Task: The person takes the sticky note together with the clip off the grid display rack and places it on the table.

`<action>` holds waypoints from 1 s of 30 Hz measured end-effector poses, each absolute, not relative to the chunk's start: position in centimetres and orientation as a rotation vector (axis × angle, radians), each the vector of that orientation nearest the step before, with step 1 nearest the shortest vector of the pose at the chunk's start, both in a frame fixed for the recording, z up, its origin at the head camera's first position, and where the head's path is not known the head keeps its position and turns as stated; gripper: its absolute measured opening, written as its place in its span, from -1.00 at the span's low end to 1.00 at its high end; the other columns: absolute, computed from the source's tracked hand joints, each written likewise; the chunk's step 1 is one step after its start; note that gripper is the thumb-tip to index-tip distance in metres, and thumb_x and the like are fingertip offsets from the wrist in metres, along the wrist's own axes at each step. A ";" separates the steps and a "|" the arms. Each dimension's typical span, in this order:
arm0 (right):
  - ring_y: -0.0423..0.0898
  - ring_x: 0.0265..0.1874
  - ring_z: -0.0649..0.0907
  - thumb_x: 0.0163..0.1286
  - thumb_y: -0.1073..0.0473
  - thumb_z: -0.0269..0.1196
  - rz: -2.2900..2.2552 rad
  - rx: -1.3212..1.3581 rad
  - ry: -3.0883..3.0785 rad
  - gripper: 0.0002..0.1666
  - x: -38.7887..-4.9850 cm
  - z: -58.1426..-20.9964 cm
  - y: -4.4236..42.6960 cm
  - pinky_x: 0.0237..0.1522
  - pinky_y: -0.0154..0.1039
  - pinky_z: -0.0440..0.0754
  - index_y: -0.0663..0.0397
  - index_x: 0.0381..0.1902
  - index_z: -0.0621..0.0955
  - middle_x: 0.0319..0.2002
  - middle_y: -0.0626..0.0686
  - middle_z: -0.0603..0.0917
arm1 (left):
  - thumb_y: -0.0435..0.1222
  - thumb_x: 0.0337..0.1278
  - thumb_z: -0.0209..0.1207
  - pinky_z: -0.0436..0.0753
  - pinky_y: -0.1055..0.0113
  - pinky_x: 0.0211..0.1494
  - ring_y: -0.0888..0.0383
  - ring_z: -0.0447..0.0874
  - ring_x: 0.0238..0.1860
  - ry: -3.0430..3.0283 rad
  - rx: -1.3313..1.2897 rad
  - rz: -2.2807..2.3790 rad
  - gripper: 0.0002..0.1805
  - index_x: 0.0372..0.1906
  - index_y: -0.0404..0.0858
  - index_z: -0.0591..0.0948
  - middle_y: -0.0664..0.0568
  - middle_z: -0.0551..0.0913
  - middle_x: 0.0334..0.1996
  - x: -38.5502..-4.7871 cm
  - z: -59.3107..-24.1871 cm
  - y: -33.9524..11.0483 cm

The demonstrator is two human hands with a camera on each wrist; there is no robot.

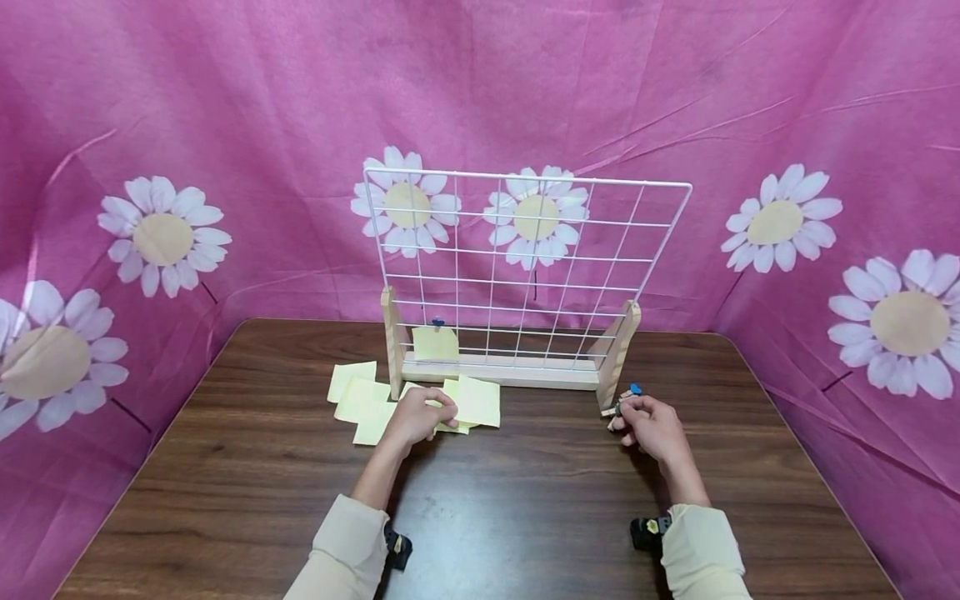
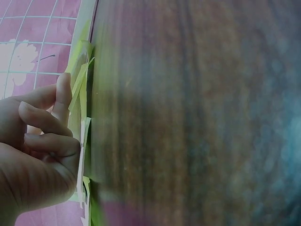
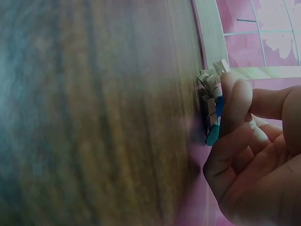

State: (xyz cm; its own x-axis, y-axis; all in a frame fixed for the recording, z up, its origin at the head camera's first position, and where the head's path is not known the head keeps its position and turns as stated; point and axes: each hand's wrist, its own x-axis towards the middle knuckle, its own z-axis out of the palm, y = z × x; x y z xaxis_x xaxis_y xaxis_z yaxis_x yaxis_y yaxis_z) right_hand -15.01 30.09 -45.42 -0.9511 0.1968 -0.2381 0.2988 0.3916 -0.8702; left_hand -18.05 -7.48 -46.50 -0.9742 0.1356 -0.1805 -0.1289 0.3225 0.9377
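Observation:
In the head view my left hand point(image 1: 422, 415) is at the pile of yellow sticky notes, thumb and index finger pinching the near-left edge of a sticky note point(image 1: 480, 402). The left wrist view shows the fingertips against the tilted paper point(image 2: 79, 87), the other fingers curled. My right hand point(image 1: 657, 427) is at a small heap of wooden clothespins point(image 3: 210, 108) with blue and teal decorations. Its thumb and index finger pinch a clothespin point(image 3: 221, 66); the fingers partly hide the heap. Another sticky note point(image 1: 435, 343) hangs on the white wire grid point(image 1: 528, 258) under a dark blue clip point(image 1: 438, 322).
The grid stands in a wooden base point(image 1: 510, 372) at the back of the brown table point(image 1: 517, 508). More loose notes point(image 1: 363, 400) lie left of my left hand. A pink flowered cloth point(image 1: 300, 125) hangs behind and at both sides.

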 end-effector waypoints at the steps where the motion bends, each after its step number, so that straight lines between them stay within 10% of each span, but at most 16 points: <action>1: -0.21 -0.63 0.63 0.57 0.18 0.09 -1.615 0.453 2.541 -0.70 -15.1 -45.5 30.1 -0.62 -0.31 0.44 0.35 0.03 0.52 -0.43 -0.05 0.76 | -0.41 0.22 0.25 0.25 0.46 -0.67 0.29 0.23 -0.79 2.374 0.008 1.695 -0.92 -0.31 -0.32 0.73 -0.09 0.77 -0.52 -18.1 -46.5 -7.5; 30: -0.16 -0.58 0.69 0.58 0.16 0.09 -1.512 0.432 2.566 -0.67 -15.4 -45.8 30.2 -0.57 -0.24 0.48 0.34 0.09 0.49 -0.39 -0.04 0.78 | -0.42 0.17 0.25 0.27 0.48 -0.68 0.29 0.26 -0.79 2.369 -0.058 1.711 -0.93 -0.29 -0.35 0.71 -0.08 0.74 -0.58 -18.0 -46.2 -7.5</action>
